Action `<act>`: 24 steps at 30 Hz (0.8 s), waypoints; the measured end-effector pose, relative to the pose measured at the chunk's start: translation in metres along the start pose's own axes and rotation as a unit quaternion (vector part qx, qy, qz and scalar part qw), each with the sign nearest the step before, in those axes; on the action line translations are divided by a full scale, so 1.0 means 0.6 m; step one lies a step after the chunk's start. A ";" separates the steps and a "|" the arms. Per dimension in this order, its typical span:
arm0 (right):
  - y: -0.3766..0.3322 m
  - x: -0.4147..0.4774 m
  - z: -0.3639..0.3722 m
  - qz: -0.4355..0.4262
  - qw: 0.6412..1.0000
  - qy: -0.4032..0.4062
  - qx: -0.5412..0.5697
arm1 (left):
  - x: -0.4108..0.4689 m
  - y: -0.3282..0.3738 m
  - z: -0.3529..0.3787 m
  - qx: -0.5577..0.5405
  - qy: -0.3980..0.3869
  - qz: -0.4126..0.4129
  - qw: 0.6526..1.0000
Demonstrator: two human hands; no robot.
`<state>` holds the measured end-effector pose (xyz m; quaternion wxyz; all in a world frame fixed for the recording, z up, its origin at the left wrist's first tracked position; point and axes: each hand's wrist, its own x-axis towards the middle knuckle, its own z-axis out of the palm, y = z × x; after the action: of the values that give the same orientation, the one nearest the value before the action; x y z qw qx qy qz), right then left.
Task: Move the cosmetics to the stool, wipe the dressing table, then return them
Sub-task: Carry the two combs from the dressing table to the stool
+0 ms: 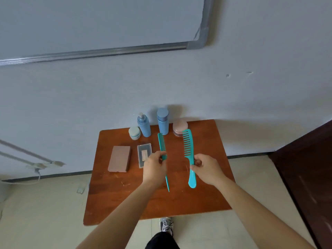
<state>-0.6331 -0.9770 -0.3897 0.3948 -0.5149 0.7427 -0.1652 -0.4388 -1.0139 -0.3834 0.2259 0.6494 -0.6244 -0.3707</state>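
My left hand (pixel 154 168) pinches a thin teal tail comb (pixel 162 144) above the brown wooden table (pixel 129 198). My right hand (pixel 206 168) grips a wide-toothed teal comb (pixel 188 146) by its handle. At the table's back stand a blue pump bottle (pixel 144 125), a blue capped bottle (pixel 163 121), a small pale jar (pixel 134 133) and a pink jar (pixel 179 127). A pink-brown flat box (pixel 119 158) and a clear case (pixel 143 153) lie at the left.
The table stands against a pale wall under a whiteboard (pixel 100 24). A dark wooden door (pixel 309 168) is at the right. My shoe (pixel 167 224) shows on the tiled floor below the table's front edge. No stool is in view.
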 end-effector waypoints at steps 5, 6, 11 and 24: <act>0.003 0.081 0.039 0.077 0.995 -0.061 -0.030 | 0.085 -0.051 0.033 0.059 -0.094 -0.040 0.993; 0.005 0.090 0.049 0.089 0.993 -0.069 -0.032 | 0.095 -0.062 0.039 0.077 -0.110 -0.039 0.990; 0.010 0.116 0.087 0.154 0.984 -0.069 -0.050 | 0.112 -0.098 0.062 0.136 -0.163 -0.024 0.977; 0.012 0.021 -0.045 0.136 0.975 0.114 -0.137 | 0.097 -0.006 0.036 0.251 -0.164 0.084 0.950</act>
<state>-0.6600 -0.9896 -0.3822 0.2518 -0.4364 0.8614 -0.0642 -0.4560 -1.0670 -0.4110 -0.0200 0.5606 -0.7780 -0.2831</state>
